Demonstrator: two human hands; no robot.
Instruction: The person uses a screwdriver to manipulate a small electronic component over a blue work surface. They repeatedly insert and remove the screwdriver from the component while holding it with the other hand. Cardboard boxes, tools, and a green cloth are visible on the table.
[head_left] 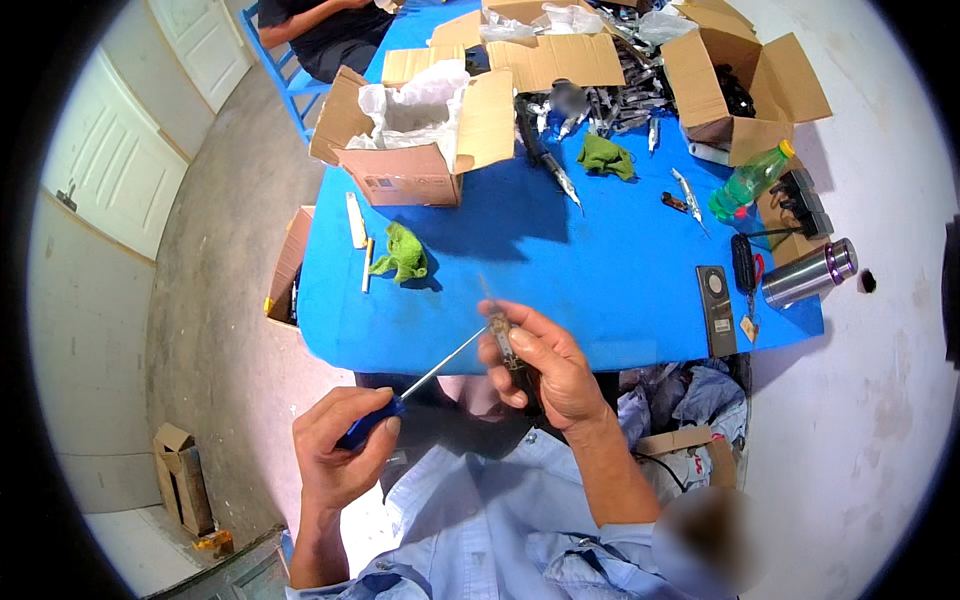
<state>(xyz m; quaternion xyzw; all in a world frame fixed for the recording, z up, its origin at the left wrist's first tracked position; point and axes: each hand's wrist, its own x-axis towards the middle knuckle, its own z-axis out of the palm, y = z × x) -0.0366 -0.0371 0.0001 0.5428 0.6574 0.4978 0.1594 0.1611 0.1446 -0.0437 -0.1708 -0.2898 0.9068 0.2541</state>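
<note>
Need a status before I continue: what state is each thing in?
Left hand: closed around screwdriver
Right hand: holding slim dark device
Left tabletop carton: open, plastic inside
Right carton: open
Green bottle: capped
Steel flask: lid on
Green cloths: crumpled
White doors: appear shut

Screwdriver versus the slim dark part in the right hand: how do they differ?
The screwdriver has a blue handle and metal shaft; the slim dark part has pale patches. The left hand grips the screwdriver; the right hand holds the part. The screwdriver slants up rightward, while the part leans up leftward. Both are long and narrow.
</note>
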